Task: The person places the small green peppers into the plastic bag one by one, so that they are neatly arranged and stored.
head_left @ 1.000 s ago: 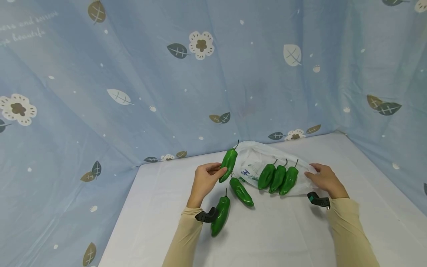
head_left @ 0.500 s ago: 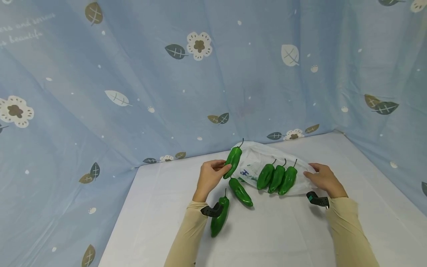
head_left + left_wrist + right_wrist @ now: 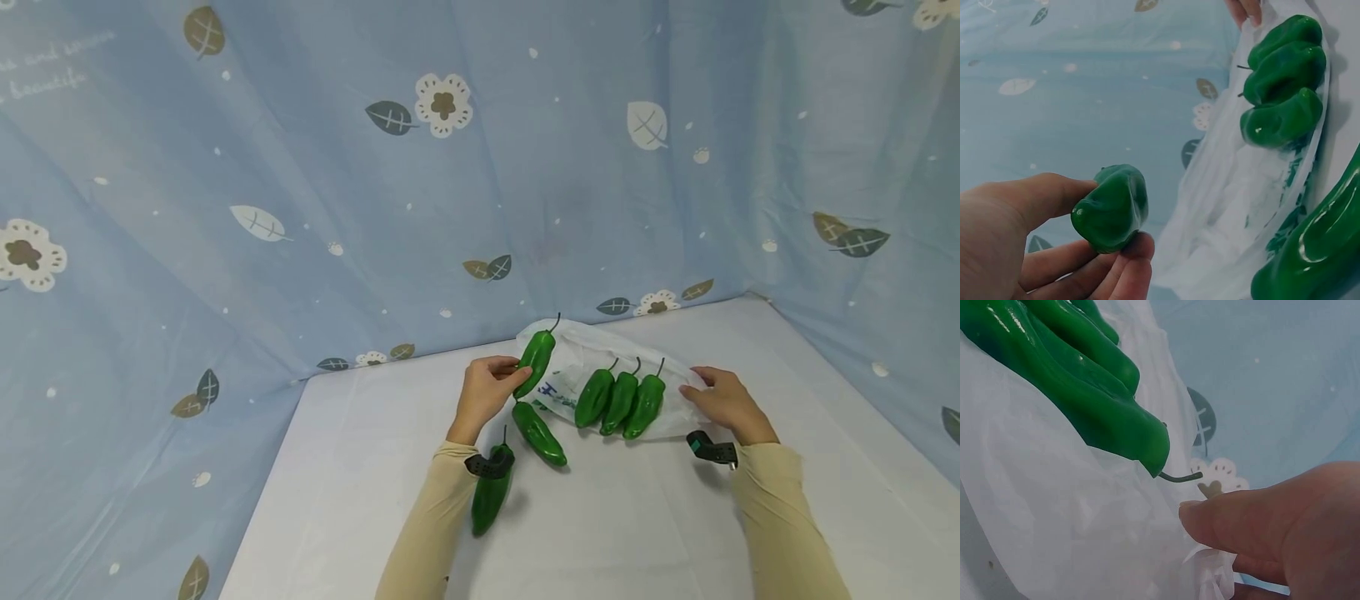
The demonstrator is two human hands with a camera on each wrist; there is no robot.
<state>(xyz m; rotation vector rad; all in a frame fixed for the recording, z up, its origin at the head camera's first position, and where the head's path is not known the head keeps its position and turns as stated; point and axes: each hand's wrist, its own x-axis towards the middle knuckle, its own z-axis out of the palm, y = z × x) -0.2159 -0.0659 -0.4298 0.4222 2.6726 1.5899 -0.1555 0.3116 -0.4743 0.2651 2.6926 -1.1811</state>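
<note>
Behind the far edge of a white worktop [image 3: 637, 525], a blue curtain [image 3: 337, 167] printed with leaves and flowers. Near that edge, right of its middle, a white plastic bag [image 3: 564, 377]. At the bag's right end, a right hand [image 3: 727, 406], fingers and thumb pinching the plastic. By the left end, a left hand [image 3: 487, 392], fingers and thumb pinching a raised pepper [image 3: 537, 358], stem upward. On the bag, three green peppers [image 3: 620, 402] side by side, stems toward the far edge. Closer to the near edge, two loose peppers [image 3: 540, 435], apart. At both wrists, black wristbands [image 3: 491, 464].
</note>
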